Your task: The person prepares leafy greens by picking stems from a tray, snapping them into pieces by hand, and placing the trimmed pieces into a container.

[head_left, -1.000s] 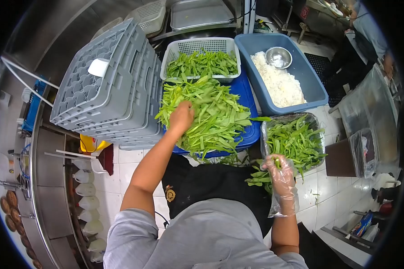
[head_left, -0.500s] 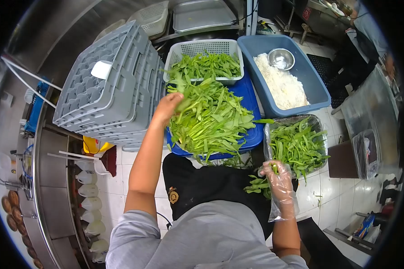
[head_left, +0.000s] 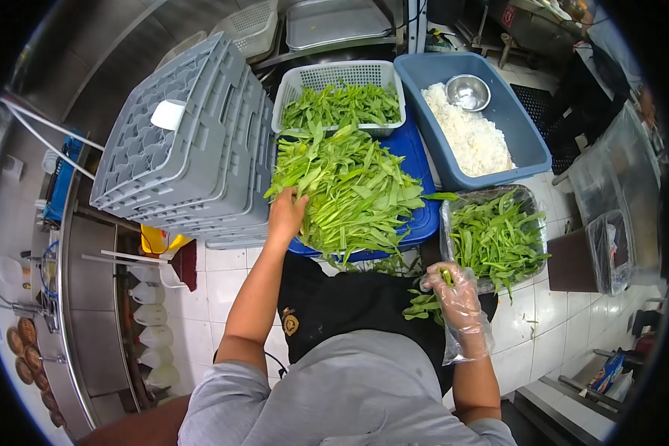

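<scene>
A large heap of leafy greens (head_left: 357, 193) lies on a blue lid (head_left: 421, 215). My left hand (head_left: 286, 214), bare, touches the heap's left edge, its fingers curled against the stems. In a clear plastic glove, my right hand (head_left: 457, 290) is closed round a small bunch of greens (head_left: 424, 306), whose leaves hang out to the left. Just beyond that hand, a lined container (head_left: 537, 204) holds more greens. Behind the heap is a white perforated basket (head_left: 284, 88) with greens inside.
Stacked grey racks (head_left: 201, 149) stand left of the heap. A blue-grey tub (head_left: 524, 126) holds white rice-like food (head_left: 472, 141) and a metal bowl (head_left: 468, 93). A brown bin (head_left: 570, 262) stands at the right. Part of another person (head_left: 609, 67) shows at the upper right.
My left hand moved up to the heap's upper left, then back down to its left edge. The right hand keeps its bunch in nearly the same place.
</scene>
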`<control>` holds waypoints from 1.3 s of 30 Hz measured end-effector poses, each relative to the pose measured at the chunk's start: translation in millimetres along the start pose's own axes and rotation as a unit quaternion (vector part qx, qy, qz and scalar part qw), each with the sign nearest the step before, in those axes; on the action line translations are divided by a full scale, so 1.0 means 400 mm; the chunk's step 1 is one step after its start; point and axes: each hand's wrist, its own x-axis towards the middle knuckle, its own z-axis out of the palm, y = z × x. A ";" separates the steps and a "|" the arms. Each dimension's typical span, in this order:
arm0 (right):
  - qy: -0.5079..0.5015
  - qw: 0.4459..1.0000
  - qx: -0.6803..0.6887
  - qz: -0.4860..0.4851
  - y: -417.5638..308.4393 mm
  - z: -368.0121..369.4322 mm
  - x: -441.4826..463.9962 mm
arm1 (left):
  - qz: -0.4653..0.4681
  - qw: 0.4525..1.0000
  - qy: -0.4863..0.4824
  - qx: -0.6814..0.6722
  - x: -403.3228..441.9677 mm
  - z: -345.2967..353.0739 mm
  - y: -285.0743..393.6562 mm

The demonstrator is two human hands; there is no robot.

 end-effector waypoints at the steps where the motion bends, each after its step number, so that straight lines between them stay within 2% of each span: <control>1: -0.001 1.000 -0.001 0.000 -0.004 0.000 -0.002 | -0.003 1.000 0.006 0.001 0.007 0.009 -0.010; 2: -0.002 1.000 -0.001 0.000 -0.009 0.000 -0.005 | -0.006 1.000 0.013 0.002 0.012 0.013 -0.014; 5: -0.010 1.000 0.006 -0.020 0.007 -0.006 -0.004 | 0.079 0.996 0.043 0.024 0.030 0.010 -0.028; 7: -0.004 1.000 0.009 -0.014 0.013 -0.008 -0.009 | 0.059 0.991 0.116 -0.040 0.052 -0.070 0.034; 9: 0.007 1.000 0.004 0.011 0.003 -0.004 -0.019 | -0.019 0.987 0.134 -0.091 0.071 -0.167 0.099; 12: -0.010 1.000 0.002 -0.002 0.012 -0.002 -0.012 | 0.009 0.962 0.250 -0.112 0.094 -0.249 0.143; 13: -0.011 1.000 0.014 -0.001 0.020 0.005 -0.009 | 0.005 0.961 0.231 -0.149 0.105 -0.252 0.131; 17: -0.031 0.999 0.016 -0.008 0.011 0.020 0.002 | 0.044 0.979 0.178 -0.092 0.087 -0.159 0.084; 20: -0.055 0.998 0.027 0.010 0.025 0.022 -0.002 | -0.006 0.984 0.129 -0.122 0.037 -0.129 0.137; 23: -0.079 0.995 0.040 0.047 -0.036 0.024 0.000 | 0.025 0.989 0.107 -0.096 0.004 -0.110 0.177; 26: -0.045 0.980 -0.136 -0.137 -0.079 0.019 0.015 | 0.114 0.983 0.121 -0.079 -0.021 -0.090 0.210; 27: -0.058 0.987 -0.105 -0.110 -0.089 0.017 0.024 | 0.154 0.977 0.130 -0.070 -0.025 -0.089 0.222; 28: -0.034 0.983 -0.113 -0.138 -0.106 0.020 0.035 | 0.193 0.969 0.139 -0.061 -0.031 -0.087 0.232; 30: 0.013 0.972 -0.131 -0.194 -0.151 0.029 0.065 | 0.195 0.973 0.094 -0.085 -0.041 -0.079 0.249; 31: 0.037 0.942 -0.224 -0.248 -0.175 0.031 0.082 | 0.197 0.973 0.076 -0.092 -0.049 -0.077 0.258; 34: 0.040 0.892 -0.218 -0.394 -0.249 0.054 0.154 | 0.202 0.973 0.019 -0.111 -0.070 -0.070 0.291; 37: 0.068 0.861 -0.236 -0.445 -0.215 0.100 0.232 | 0.244 0.961 -0.009 -0.127 -0.090 -0.065 0.331; 39: -0.004 0.867 -0.335 -0.369 -0.215 0.082 0.244 | 0.278 0.950 -0.020 -0.139 -0.099 -0.059 0.358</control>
